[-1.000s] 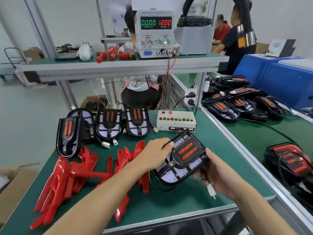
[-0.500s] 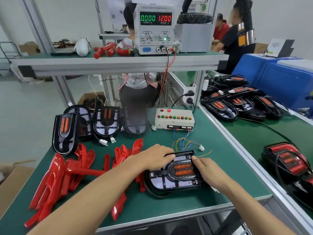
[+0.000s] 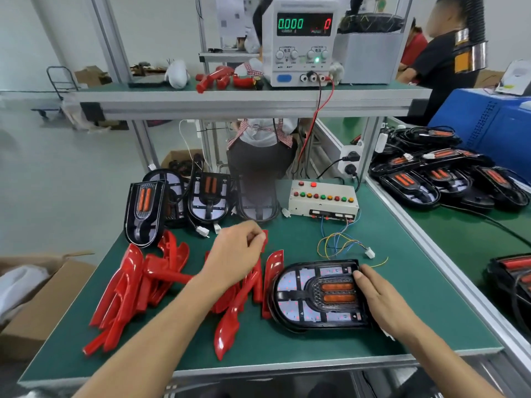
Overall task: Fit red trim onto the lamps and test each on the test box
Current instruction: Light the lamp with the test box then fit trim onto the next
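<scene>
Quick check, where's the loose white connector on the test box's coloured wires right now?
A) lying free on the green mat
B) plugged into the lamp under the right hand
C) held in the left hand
A: the small white connector lies unplugged on the green mat, beyond the black oval lamp that the right hand rests on.

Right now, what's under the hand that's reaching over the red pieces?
Under the left hand lies the pile of red trim pieces on the green table. Its curled fingers seem to pinch one piece's top; the parts beneath the palm and forearm are hidden.
</scene>
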Available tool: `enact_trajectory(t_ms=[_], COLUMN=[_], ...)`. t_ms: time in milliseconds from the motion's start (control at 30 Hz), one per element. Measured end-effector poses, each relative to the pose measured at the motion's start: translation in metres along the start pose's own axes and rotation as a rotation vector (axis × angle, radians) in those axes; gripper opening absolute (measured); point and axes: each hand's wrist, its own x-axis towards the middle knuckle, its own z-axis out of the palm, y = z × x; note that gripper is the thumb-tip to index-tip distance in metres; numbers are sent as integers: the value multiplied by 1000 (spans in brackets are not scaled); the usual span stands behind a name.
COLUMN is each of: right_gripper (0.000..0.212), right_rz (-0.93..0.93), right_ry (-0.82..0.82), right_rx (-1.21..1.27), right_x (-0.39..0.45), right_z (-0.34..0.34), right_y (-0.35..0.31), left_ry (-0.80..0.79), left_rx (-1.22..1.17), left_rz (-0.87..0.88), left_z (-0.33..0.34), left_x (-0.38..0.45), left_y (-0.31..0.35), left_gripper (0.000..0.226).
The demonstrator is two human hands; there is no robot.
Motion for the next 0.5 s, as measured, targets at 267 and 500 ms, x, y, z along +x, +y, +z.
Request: enact_trajectory(t_ms=[267,500], right_gripper=[23,26], right_rz=[21,23], right_ry=[28,-12], right_rx=[63,65], right_x=[-1,-4], right_z=[5,0], right_y=[0,-4], left_ry=[-147,-405], left_rx=[308,564], left_rz=[-127,-45], left_z=[-14,38], left_x=[28,44], left_y=[-5,16], left_gripper=[15,30])
